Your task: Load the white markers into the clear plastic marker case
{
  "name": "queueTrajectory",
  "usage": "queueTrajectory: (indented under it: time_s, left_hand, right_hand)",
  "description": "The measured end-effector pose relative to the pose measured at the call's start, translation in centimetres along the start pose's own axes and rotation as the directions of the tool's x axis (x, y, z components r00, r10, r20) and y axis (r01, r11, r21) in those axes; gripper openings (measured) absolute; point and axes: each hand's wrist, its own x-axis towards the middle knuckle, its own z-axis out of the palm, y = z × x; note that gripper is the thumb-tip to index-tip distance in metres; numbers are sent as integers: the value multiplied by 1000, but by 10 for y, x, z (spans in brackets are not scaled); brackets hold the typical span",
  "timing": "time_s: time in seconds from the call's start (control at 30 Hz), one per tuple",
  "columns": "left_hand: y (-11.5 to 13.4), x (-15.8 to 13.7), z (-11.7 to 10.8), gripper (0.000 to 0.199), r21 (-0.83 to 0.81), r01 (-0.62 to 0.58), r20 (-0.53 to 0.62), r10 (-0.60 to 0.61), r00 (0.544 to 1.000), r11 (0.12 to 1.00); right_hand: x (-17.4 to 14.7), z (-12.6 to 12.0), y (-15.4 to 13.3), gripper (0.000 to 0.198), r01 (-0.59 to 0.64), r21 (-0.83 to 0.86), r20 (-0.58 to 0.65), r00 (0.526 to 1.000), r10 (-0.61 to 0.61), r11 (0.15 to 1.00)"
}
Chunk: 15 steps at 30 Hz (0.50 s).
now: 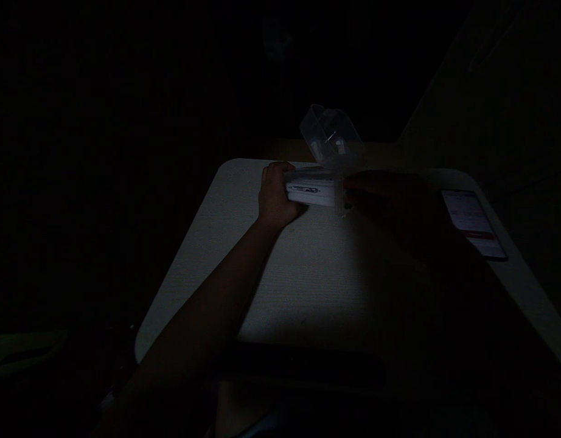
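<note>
The scene is very dark. My left hand (277, 198) is wrapped round the left end of a white, layered, block-like thing (308, 193), which bears a small dark-printed mark on its side. Clear plastic lies along its top and right end. Behind it a clear plastic container part (331, 137) stands tilted up. In deep shadow, my right hand (383, 188) reaches in from the right, its fingertips at the clear rim (339, 193) on the block's right end. How its fingers are closed is hidden by the dark.
A pale table (303, 267) with rounded corners lies under my hands. Towards its right edge rests a phone (473, 224) with its screen lit. A dark bar (303, 363) runs along the near edge. Low on the left is a dim greenish thing (27, 350).
</note>
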Motion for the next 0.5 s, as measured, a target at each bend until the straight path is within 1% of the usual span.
queueTrajectory:
  time_s: [0.13, 0.37, 0.5]
  left_hand:
    - [-2, 0, 1, 61, -2, -11, -2, 11, 1000, 1000]
    - [-3, -1, 1, 61, 6, -13, -5, 13, 1000, 1000]
    - [-3, -1, 1, 61, 13, -26, 2, 26, 1000, 1000]
  right_hand:
    - [1, 5, 3, 26, 15, 23, -19, 1000, -15, 1000]
    - [2, 10, 9, 26, 50, 90, -18, 999, -49, 995]
    - [1, 9, 10, 28, 44, 107, 34, 998, -47, 993]
